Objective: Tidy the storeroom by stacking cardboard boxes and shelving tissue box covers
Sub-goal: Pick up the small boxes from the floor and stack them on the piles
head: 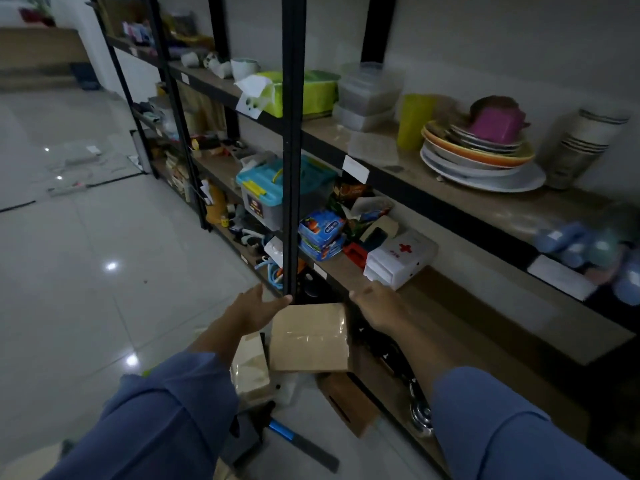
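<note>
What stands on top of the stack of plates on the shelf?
A pink container with a brown top rests on the plates. Its inside is not visible.

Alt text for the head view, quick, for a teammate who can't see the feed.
The left hand and right hand, both open, flank a taped cardboard box low beside a black shelf post; contact is unclear. A brown carton lies on the floor beneath. Plates sit stacked on a shelf.

Storeroom: cluttered metal shelving (293, 133).
</note>
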